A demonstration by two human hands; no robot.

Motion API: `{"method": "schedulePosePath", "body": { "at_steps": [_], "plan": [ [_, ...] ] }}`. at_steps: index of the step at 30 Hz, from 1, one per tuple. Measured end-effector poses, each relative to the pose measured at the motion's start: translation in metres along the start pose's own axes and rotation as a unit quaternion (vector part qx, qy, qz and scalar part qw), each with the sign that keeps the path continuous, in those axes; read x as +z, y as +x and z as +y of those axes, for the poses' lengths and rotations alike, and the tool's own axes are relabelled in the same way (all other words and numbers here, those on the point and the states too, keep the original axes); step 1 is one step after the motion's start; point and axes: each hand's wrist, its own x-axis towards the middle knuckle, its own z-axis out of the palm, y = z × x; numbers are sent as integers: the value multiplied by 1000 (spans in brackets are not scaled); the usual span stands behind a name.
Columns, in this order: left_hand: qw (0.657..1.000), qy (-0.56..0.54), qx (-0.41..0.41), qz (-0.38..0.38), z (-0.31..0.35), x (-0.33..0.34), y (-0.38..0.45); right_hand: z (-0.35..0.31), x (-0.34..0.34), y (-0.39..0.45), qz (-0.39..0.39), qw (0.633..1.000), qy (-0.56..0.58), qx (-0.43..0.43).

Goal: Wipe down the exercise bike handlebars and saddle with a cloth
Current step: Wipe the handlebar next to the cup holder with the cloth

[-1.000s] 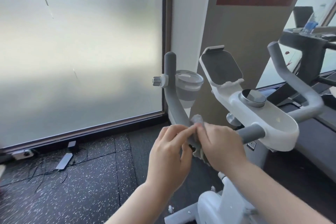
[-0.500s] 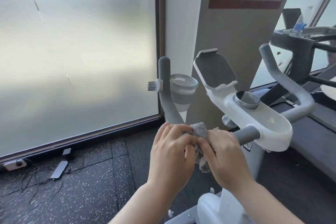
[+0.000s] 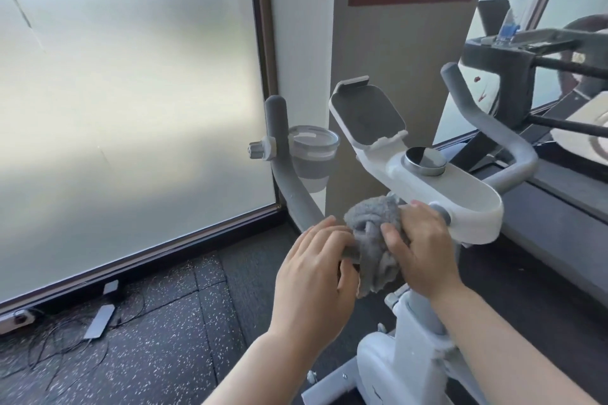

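A frosted glass panel (image 3: 131, 102) backs a white plastic exercise bike (image 3: 418, 355) on speckled rubber floor (image 3: 158, 332). Its curved grey foam handlebar (image 3: 289, 181) carries a ribbed translucent cup (image 3: 312, 158). Low on the bar, beside the white console (image 3: 460, 204), the left hand (image 3: 316, 276) curls round the tube while the right hand (image 3: 424, 250) clutches a fluffy grey cloth (image 3: 371, 240), bunched against it.
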Motion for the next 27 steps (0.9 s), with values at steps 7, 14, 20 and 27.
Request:
{"method": "schedulePosePath", "body": {
  "at_steps": [7,14,20,27],
  "plan": [
    [1000,-16,8,1,-4,3,-10,-85,42,-46,139,965,145,167],
    [1000,-2,3,-14,-5,4,-11,-82,40,-17,232,892,181,343],
    [1000,4,-1,-16,-5,4,-10,-49,36,9,240,815,256,461],
    [1000,-23,2,-14,-9,7,-14,-73,32,5,190,712,323,593]
  ]
}}
